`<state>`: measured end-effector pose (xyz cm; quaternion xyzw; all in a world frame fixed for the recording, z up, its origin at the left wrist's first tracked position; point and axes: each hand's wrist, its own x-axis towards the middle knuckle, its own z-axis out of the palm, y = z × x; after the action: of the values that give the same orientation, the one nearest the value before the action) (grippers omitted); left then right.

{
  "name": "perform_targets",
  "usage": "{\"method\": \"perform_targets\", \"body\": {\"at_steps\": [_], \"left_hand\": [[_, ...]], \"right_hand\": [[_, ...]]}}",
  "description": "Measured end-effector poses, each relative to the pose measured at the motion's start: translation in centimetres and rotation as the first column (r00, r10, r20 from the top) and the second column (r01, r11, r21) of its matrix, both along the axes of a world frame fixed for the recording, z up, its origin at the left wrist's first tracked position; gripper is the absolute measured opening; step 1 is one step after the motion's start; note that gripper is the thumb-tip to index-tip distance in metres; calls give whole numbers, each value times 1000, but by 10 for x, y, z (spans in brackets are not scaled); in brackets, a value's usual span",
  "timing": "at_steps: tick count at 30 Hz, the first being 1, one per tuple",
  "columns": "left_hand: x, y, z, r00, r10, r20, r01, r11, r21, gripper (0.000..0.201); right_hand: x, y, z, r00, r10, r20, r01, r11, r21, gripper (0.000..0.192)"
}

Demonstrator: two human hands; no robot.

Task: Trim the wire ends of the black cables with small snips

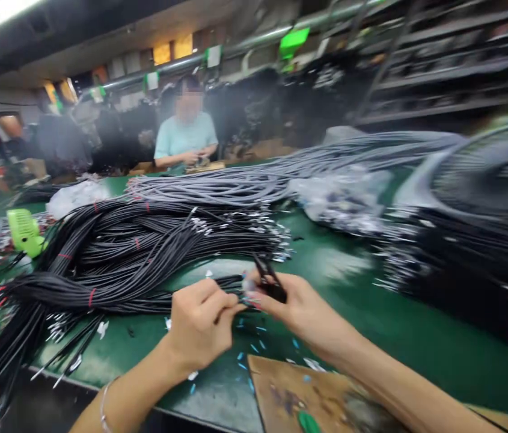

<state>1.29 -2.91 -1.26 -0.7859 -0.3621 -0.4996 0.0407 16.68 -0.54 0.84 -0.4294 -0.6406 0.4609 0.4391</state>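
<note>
Black insulated cable end [231,284] runs left-right, pinched by left hand [199,328]; right hand [294,307], just right, grips small black cutters [269,279].

A single head-worn camera looks forward and down from the person's own seat, close above the green tabletop [371,313]. Both forearms enter from the bottom edge, so the near field is very close. The view faces across the tabletop towards a seated co-worker [186,135] and shelving [452,66] well beyond.
</note>
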Motion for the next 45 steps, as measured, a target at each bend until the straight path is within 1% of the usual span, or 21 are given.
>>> {"method": "perform_targets", "body": {"at_steps": [1,2,3,4,5,6,7,9,10,12,15,16,18,19,20,23,26,28,35,40,45], "left_hand": [[0,0,0,1000,10,-20,-11,999,-49,26],[1,1,0,999,4,-41,-8,994,-105,26],[0,1,2,999,-10,-52,2,988,-155,26],[0,1,4,998,-22,-55,11,979,-202,27],[0,0,6,998,-30,-54,16,969,-247,27],[0,0,8,998,-32,-45,17,956,-292,28],[1,-1,10,999,-28,-29,17,941,-339,28],[2,-2,11,1000,-15,9,18,906,-423,28],[2,-3,11,1000,-10,27,21,893,-449,29],[2,-4,11,999,-6,47,27,881,-473,30],[-1,-3,11,998,11,63,21,872,-489,32],[-2,-3,12,997,20,72,19,867,-499,33],[-3,-2,12,995,34,92,18,859,-512,35],[-4,-2,12,994,39,102,19,857,-516,36],[-4,-2,12,992,44,114,22,854,-520,36],[-3,-3,11,988,54,146,31,849,-528,35],[-3,-3,10,987,47,155,38,862,-506,32],[-2,-4,11,987,44,155,39,869,-493,29],[1,-5,8,983,54,173,36,877,-480,20],[6,-6,5,982,69,174,-4,937,-350,16],[10,-6,2,977,99,190,-43,959,-279,18]], "right_hand": [[0,1,1,995,58,-76,-64,995,-74,40],[0,1,1,984,121,-129,-134,985,-106,37],[1,0,0,970,175,-166,-193,977,-96,32],[1,-1,-1,964,207,-165,-216,976,-40,27],[1,-3,-2,970,205,-128,-199,978,56,22],[2,-5,-3,983,168,-71,-153,972,180,17],[2,-6,-3,994,105,-12,-96,946,310,14],[4,-7,-4,997,-30,77,-14,857,515,14],[5,-7,-4,992,-82,98,11,820,573,15],[10,-3,-4,976,-199,84,108,786,608,14],[16,4,-3,895,-442,-51,399,746,533,11],[17,5,-2,876,-477,-72,445,744,498,11],[15,3,-2,932,-361,23,305,819,487,21],[14,1,-2,955,-287,76,215,845,490,28],[12,-1,-2,966,-240,97,164,857,488,30],[8,-9,-1,985,-152,78,101,886,452,24],[7,-13,1,995,-60,81,24,921,388,22],[7,-14,3,995,-43,93,8,935,355,23],[6,-17,0,987,-110,119,55,920,389,23],[6,-17,-2,972,-154,176,58,887,458,22],[6,-16,-5,962,-176,207,34,835,549,21]]}}
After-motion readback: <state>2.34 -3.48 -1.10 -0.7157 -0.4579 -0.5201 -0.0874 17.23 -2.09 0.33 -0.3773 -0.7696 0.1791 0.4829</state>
